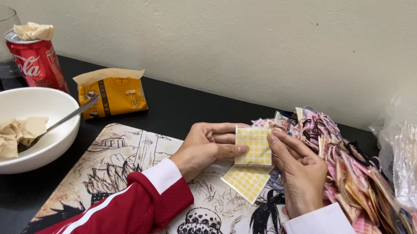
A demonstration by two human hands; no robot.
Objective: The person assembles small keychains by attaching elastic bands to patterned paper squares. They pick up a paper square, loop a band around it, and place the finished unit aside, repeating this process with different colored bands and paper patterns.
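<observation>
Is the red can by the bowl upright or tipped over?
Upright. The red can stands on its base on the black table, with a crumpled napkin stuffed on its top.

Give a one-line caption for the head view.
Left hand and right hand hold a yellow checked fabric square beside a fabric pile.

A small yellow-and-white checked fabric square [253, 146] was held upright between both hands, its flat face toward the camera, above the printed mat. A second checked square [246, 181] of the same yellow pattern lay flat just below it on the mat, turned diamond-wise, its upper edge tucked behind the held piece.
</observation>
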